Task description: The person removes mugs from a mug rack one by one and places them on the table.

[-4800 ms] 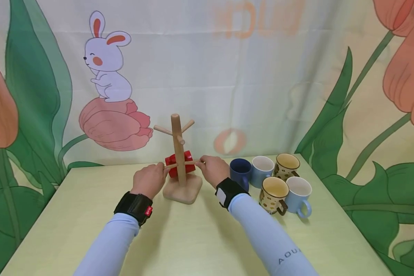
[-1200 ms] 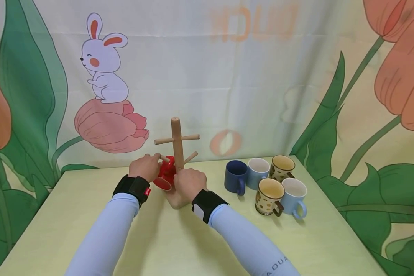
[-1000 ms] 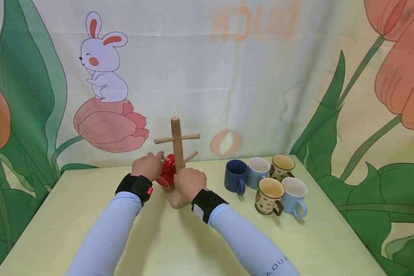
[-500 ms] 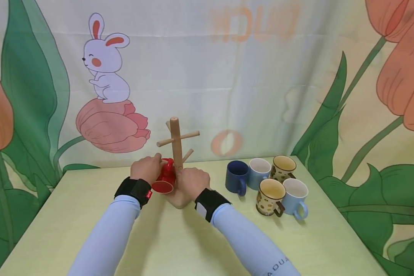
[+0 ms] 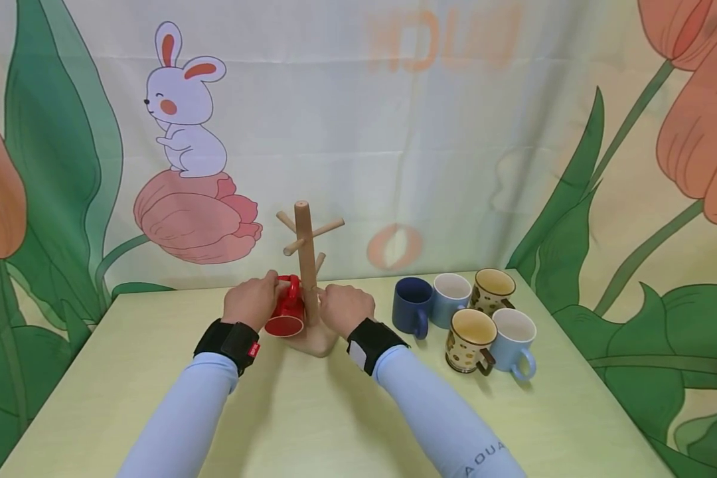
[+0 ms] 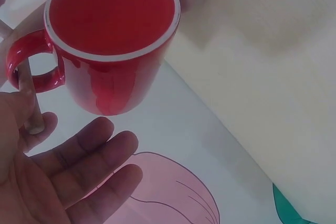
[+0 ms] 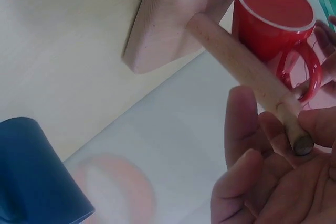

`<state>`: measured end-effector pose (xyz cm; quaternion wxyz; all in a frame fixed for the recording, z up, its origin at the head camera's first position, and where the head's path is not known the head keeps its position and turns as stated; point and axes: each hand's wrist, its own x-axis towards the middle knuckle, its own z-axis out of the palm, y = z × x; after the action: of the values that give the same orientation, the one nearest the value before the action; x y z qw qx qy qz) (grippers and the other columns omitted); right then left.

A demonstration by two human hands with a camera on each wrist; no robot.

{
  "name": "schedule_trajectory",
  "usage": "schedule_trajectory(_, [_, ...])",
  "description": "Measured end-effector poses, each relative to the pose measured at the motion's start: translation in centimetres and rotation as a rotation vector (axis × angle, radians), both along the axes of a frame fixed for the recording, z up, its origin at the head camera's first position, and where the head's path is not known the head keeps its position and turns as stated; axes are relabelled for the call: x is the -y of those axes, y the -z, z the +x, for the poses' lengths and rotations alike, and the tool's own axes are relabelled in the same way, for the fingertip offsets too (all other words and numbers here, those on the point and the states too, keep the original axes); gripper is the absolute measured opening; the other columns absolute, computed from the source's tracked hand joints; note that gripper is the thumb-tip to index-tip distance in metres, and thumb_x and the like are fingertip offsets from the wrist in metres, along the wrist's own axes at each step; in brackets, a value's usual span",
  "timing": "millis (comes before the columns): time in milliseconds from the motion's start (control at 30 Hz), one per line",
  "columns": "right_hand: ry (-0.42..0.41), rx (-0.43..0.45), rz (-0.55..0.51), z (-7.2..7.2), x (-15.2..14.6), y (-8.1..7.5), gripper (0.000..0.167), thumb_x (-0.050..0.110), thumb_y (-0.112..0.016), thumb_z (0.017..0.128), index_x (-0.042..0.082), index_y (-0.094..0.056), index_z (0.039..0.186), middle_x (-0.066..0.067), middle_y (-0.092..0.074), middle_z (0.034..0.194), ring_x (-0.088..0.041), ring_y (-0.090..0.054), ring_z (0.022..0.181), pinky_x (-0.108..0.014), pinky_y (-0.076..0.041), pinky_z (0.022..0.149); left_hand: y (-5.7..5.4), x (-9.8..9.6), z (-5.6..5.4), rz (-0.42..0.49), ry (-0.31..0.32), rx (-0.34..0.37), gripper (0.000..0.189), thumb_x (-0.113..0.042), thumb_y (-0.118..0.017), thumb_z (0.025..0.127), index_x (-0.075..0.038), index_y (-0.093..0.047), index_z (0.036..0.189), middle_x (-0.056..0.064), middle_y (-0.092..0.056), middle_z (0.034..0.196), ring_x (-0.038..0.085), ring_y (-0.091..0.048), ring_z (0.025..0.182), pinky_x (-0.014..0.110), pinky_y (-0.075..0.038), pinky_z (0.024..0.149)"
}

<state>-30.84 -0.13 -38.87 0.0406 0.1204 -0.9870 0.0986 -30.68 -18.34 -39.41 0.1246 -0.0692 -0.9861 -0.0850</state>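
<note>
A wooden mug tree (image 5: 307, 272) stands on the table between both hands. From one of its lower pegs a red mug (image 5: 288, 315) hangs by its handle, rim tipped down and toward me, left of the post. My left hand (image 5: 251, 302) pinches the end of that peg (image 6: 34, 121) between thumb and index finger, beside the mug handle; its other fingers are spread below the mug. My right hand (image 5: 348, 309) pinches the tip of another lower peg (image 7: 296, 136), right of the post, with thumb and index finger. The tree's base (image 5: 313, 342) is partly visible beneath.
At right on the table (image 5: 334, 425) stand a dark blue mug (image 5: 411, 305), two light blue mugs, one at the front (image 5: 512, 342), and two spotted cream mugs, one at the front (image 5: 469, 342). A printed curtain (image 5: 322, 133) hangs behind the table's back edge.
The mug tree has turned, bringing the red mug from behind the post to its left front. My right hand has gone from the post to a lower peg, while my left keeps near the mug.
</note>
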Motion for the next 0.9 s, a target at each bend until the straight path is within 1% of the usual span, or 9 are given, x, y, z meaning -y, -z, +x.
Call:
schedule_trajectory(100, [0.004,0.012,-0.009,-0.2,-0.4,-0.2,0.033,0.038,-0.046,0.104,0.019,-0.073,0.101,-0.003,-0.061,0.067,-0.023,-0.066,0.069,-0.039,-0.051,0.055,0.1,-0.1,0.4,-0.003,-0.008,0.0,0.024,-0.024,-0.058,0.102,-0.001,-0.054,0.109,0.011,-0.057,0.066,0.026,-0.058,0.056,0.043,-0.057,0.056])
schedule_trajectory(233, [-0.005,0.03,-0.007,-0.5,-0.7,-0.4,0.031,0.037,-0.046,0.105,0.021,-0.071,0.101,0.0,-0.058,0.065,-0.022,-0.063,0.067,-0.038,-0.049,0.055,0.3,-0.2,0.8,0.005,-0.014,0.001,0.027,-0.025,-0.058,0.102,-0.001,-0.054,0.112,0.009,-0.055,0.065,0.025,-0.055,0.055,0.04,-0.056,0.054])
schedule_trajectory(300, [-0.008,0.034,-0.006,-0.7,-0.9,-0.5,0.031,0.038,-0.045,0.105,0.021,-0.07,0.099,0.001,-0.057,0.065,-0.022,-0.061,0.067,-0.037,-0.048,0.055,0.4,-0.3,1.0,0.018,-0.019,0.003,0.027,-0.026,-0.057,0.102,-0.001,-0.054,0.113,0.009,-0.056,0.066,0.025,-0.055,0.056,0.039,-0.055,0.054])
schedule_trajectory(433, [-0.021,0.04,-0.012,-1.1,-1.0,-0.5,0.03,0.037,-0.045,0.105,0.022,-0.069,0.097,0.001,-0.057,0.066,-0.022,-0.061,0.067,-0.036,-0.047,0.055,0.4,-0.3,1.2,0.03,-0.019,-0.007,0.027,-0.026,-0.056,0.102,-0.001,-0.056,0.115,0.012,-0.062,0.072,0.027,-0.06,0.06,0.041,-0.057,0.058])
schedule_trajectory(567, [-0.032,0.041,-0.02,-1.3,-1.2,-0.6,0.028,0.037,-0.046,0.105,0.024,-0.07,0.102,0.001,-0.063,0.074,-0.022,-0.063,0.071,-0.037,-0.048,0.057,0.5,-0.3,1.3,0.04,-0.022,-0.008,0.026,-0.026,-0.055,0.103,-0.002,-0.056,0.113,0.013,-0.064,0.076,0.028,-0.062,0.063,0.042,-0.057,0.059])
schedule_trajectory(700, [-0.036,0.035,-0.044,-1.4,-1.3,-0.7,0.027,0.038,-0.047,0.104,0.025,-0.071,0.107,0.001,-0.068,0.083,-0.023,-0.065,0.077,-0.04,-0.05,0.061,0.6,-0.4,1.5,0.048,-0.033,-0.004,0.025,-0.028,-0.056,0.102,-0.004,-0.054,0.109,0.01,-0.059,0.07,0.027,-0.058,0.059,0.038,-0.054,0.055])
schedule_trajectory(900, [-0.047,0.007,-0.061,-1.6,-1.6,-0.4,0.025,0.038,-0.049,0.104,0.027,-0.071,0.109,0.0,-0.071,0.09,-0.024,-0.067,0.082,-0.04,-0.051,0.063,0.7,-0.6,1.8,0.06,-0.036,0.015,0.026,-0.03,-0.055,0.102,-0.005,-0.053,0.107,0.007,-0.053,0.065,0.024,-0.052,0.057,0.033,-0.047,0.05])
